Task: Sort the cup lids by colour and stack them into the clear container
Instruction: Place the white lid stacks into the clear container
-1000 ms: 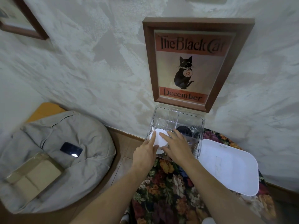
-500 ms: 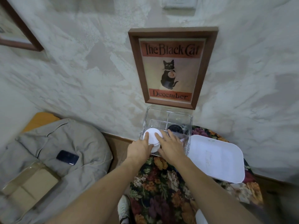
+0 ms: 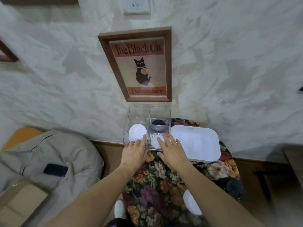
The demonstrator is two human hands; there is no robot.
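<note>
The container (image 3: 129, 115) stands at the far edge of the bench (image 3: 157, 174), close against the wall. The left hand (image 3: 134, 153) lies flat with its fingers straight, the tips touching the white stack (image 3: 137, 132) in the left compartment; it grips nothing. The right hand (image 3: 172, 150) is also spread flat, fingertips over a white lid (image 3: 155, 142) in the near right compartment and not curled round it. A black lid (image 3: 158, 122) sits in the far right compartment. More white lids (image 3: 191, 203) and some blurred dark lids (image 3: 232, 185) wait on the bench nearer the person. The lids look like thin moulded plastic: very light, springy and smooth, so likely to skate under a flat push and to nest crooked. I judge each is best taken by the rim between thumb and fingers, then lowered level onto its stack. A squeeze across the dome may buckle it.
</note>
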